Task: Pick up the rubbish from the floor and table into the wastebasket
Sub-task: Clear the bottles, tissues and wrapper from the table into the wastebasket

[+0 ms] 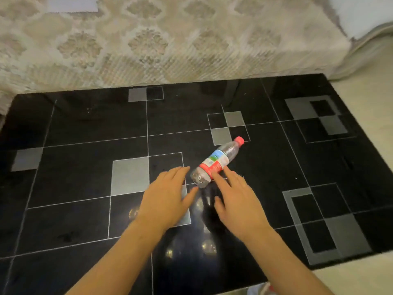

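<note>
Two hands reach over a black glass table (74,128), its far edge against a patterned sofa (148,39), pale floor (365,99) open to the right. A plastic bottle (217,162) (red cap, lying on its side) rests mid-table. Left hand (165,199) and right hand (238,199), fingers straight, flank its base; the right fingertips touch its label.

A big sofa (148,39) sits along the far side of the table, and it wears a soft cloth cover (191,52) with a pale flower pattern in cream and tan. A flat white patch (72,4) lies on the cover near the top left. Pale floor (370,86) shows on the right, past the sofa's curved end.
</note>
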